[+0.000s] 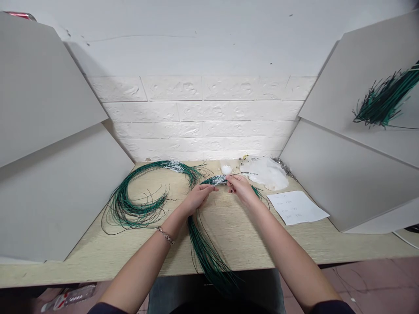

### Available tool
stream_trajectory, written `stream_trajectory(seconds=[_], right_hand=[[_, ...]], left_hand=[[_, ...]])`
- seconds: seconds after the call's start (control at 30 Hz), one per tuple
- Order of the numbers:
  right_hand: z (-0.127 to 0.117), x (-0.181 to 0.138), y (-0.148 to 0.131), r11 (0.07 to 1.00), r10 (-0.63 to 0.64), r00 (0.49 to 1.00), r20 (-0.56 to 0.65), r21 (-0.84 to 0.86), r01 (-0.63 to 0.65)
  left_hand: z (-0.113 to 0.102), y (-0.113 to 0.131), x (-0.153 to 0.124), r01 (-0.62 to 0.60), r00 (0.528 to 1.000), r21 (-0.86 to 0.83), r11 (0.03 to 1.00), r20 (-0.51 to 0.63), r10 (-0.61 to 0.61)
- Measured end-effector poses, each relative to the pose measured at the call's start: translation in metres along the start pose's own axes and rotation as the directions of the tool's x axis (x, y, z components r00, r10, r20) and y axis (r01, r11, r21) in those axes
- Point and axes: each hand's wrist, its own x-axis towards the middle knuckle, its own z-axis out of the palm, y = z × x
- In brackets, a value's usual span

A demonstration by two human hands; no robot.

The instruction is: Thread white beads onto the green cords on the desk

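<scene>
My left hand (198,197) is closed around a bundle of green wires (207,253) whose loose ends trail over the table's near edge. The bundle's upper part, wrapped with white labelled sleeves (217,179), runs between both hands. My right hand (238,186) pinches that sleeved end with thumb and fingers. A bracelet (165,236) sits on my left wrist. A second, larger bundle of green wires (137,198) lies curved in an arc on the wooden table (229,231) to the left.
A white plastic bag (266,172) and a small white piece (226,169) lie behind my hands. A sheet of paper (296,207) rests at the right. Grey panels (55,174) flank the table; more green wires (384,101) hang on the right panel.
</scene>
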Motion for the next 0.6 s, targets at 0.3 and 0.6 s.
stream_trajectory(seconds=[0.3,0.6], right_hand=[[0.001,-0.004,-0.004,0.998,-0.001,0.999,0.038,0.057,-0.001],[-0.018,-0.013,-0.050,0.922,-0.089,0.985,-0.149,0.361,0.138]], left_hand=[[0.000,-0.001,0.001,-0.013,1.000,0.008,1.000,0.016,0.013],[0.032,0.011,-0.032,0.003,0.998,-0.315,0.949,0.053,0.015]])
